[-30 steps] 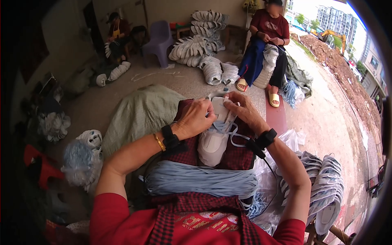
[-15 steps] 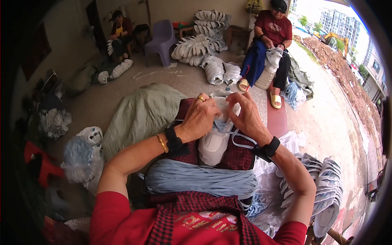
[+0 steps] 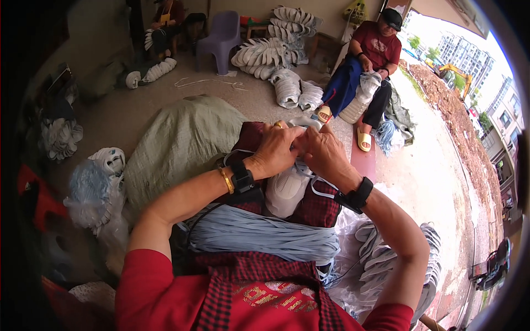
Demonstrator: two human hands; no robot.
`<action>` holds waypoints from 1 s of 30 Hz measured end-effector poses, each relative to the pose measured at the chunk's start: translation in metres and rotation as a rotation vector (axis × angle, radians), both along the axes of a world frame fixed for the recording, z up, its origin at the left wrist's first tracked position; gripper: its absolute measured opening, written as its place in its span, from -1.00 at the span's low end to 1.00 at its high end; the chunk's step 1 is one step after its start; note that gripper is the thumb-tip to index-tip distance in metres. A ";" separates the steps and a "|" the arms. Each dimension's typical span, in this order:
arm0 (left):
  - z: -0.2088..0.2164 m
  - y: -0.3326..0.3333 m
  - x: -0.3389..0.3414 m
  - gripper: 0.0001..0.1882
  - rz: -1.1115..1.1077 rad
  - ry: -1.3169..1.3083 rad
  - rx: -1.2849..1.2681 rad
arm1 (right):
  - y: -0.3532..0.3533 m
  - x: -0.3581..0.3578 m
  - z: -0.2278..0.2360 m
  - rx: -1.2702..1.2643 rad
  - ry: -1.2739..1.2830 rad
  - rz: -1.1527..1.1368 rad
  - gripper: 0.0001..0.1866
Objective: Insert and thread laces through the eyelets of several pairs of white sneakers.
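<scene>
Over the white shoe [image 3: 286, 192], left hand [image 3: 274, 149] and right hand [image 3: 328, 156] meet, fingers bunched narrow, any grip hidden from me.

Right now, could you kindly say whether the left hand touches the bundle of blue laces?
Apart: the head view plainly shows the toe of the white shoe between the left hand and the bundle.

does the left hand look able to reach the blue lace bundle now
Probably yes: the left hand is close, and the blue lace bundle lies mostly uncovered, though the hand is busy at the white shoe.
</scene>
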State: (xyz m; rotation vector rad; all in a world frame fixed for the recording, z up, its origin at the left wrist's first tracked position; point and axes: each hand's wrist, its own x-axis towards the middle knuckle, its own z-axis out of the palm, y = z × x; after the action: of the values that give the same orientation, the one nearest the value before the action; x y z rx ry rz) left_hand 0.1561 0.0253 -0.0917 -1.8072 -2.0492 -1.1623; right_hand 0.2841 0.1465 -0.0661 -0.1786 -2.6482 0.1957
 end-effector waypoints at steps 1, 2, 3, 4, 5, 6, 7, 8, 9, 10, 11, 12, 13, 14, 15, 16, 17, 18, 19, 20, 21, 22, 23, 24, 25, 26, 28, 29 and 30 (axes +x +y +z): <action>0.003 0.000 0.000 -0.75 -0.012 0.007 -0.010 | 0.003 -0.002 -0.003 0.098 -0.015 0.048 -0.64; 0.001 0.001 0.002 -0.75 -0.016 0.000 -0.005 | 0.007 0.000 -0.004 0.196 -0.030 0.094 -0.65; 0.002 -0.001 -0.001 -0.77 -0.085 -0.076 0.073 | 0.007 0.000 0.001 0.203 -0.033 0.100 -0.65; 0.002 -0.002 -0.004 -0.79 -0.156 -0.151 0.151 | 0.008 0.004 0.009 0.194 -0.045 0.108 -0.67; 0.004 -0.003 -0.009 -0.79 -0.154 -0.152 0.157 | 0.011 0.008 0.017 0.184 -0.058 0.116 -0.69; 0.010 -0.007 -0.012 -0.80 -0.107 -0.140 0.197 | 0.017 0.012 0.025 0.288 -0.091 0.030 -0.74; 0.013 -0.019 -0.019 -0.81 -0.039 -0.127 0.235 | 0.006 0.024 0.050 0.347 -0.035 0.062 -0.77; 0.014 -0.016 -0.022 -0.85 -0.022 -0.115 0.241 | 0.027 0.039 0.056 0.408 -0.031 -0.015 -0.79; 0.012 -0.019 -0.026 -0.88 -0.009 -0.126 0.242 | 0.035 0.052 0.069 0.351 -0.108 -0.034 -0.83; 0.012 -0.020 -0.026 -0.90 -0.011 -0.134 0.246 | 0.054 0.068 0.072 0.369 -0.111 -0.018 -0.82; 0.010 -0.021 -0.025 -0.90 -0.021 -0.140 0.249 | 0.068 0.086 0.071 0.421 -0.138 -0.050 -0.82; 0.010 -0.021 -0.024 -0.92 -0.032 -0.145 0.249 | 0.077 0.101 0.070 0.414 -0.207 -0.124 -0.84; 0.010 -0.019 -0.024 -0.93 -0.043 -0.147 0.255 | 0.090 0.113 0.063 0.377 -0.212 -0.179 -0.85; 0.010 -0.016 -0.023 -0.93 -0.052 -0.148 0.266 | 0.102 0.124 0.055 0.342 -0.217 -0.238 -0.87; 0.009 -0.015 -0.022 -0.93 -0.057 -0.132 0.257 | 0.111 0.132 0.048 0.277 -0.218 -0.282 -0.87; 0.007 -0.016 -0.024 -0.93 -0.051 -0.112 0.249 | 0.114 0.132 0.043 0.213 -0.215 -0.315 -0.87; 0.006 -0.015 -0.025 -0.93 -0.055 -0.068 0.236 | 0.113 0.133 0.033 0.135 -0.207 -0.308 -0.87; 0.008 -0.013 -0.022 -0.93 -0.055 -0.062 0.241 | 0.110 0.132 0.023 0.066 -0.198 -0.266 -0.89; 0.010 -0.016 -0.018 -0.93 -0.048 -0.025 0.231 | 0.098 0.123 0.021 0.032 -0.146 -0.211 -0.91; 0.014 -0.016 -0.015 -0.93 -0.043 0.013 0.219 | 0.084 0.113 0.020 -0.004 -0.093 -0.159 -0.92; 0.017 -0.016 -0.012 -0.93 -0.030 0.038 0.202 | 0.067 0.102 0.021 -0.122 -0.040 -0.158 -0.94; 0.020 -0.015 -0.007 -0.93 -0.035 0.043 0.196 | 0.051 0.090 0.022 -0.242 0.013 -0.159 -0.90; 0.022 -0.017 -0.002 -0.93 -0.034 0.083 0.118 | 0.032 0.081 0.023 -0.262 0.036 -0.087 -0.86; 0.023 -0.015 0.001 -0.92 -0.041 0.123 0.041 | 0.018 0.073 0.021 -0.282 0.062 -0.024 -0.80; 0.022 -0.012 0.006 -0.92 -0.052 0.139 0.035 | 0.010 0.067 0.015 -0.244 0.032 -0.004 -0.78; 0.018 -0.008 0.012 -0.94 -0.074 0.201 -0.025 | 0.004 0.064 0.009 -0.206 0.003 0.017 -0.76; 0.012 0.000 0.014 -0.96 -0.102 0.277 -0.083 | -0.002 0.059 -0.008 -0.151 0.049 -0.060 -0.83; 0.010 0.004 0.013 -0.97 -0.072 0.273 -0.097 | 0.001 0.056 -0.014 -0.137 0.072 -0.074 -0.85; 0.008 0.005 0.014 -0.96 -0.039 0.264 -0.113 | 0.002 0.055 -0.019 -0.126 0.090 -0.086 -0.88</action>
State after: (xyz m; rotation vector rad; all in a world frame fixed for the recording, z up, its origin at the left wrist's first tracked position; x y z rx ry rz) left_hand 0.1699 0.0304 -0.0834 -1.9412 -1.9692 -0.7799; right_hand 0.3395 0.1480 -0.0851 -0.3168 -2.5344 0.3342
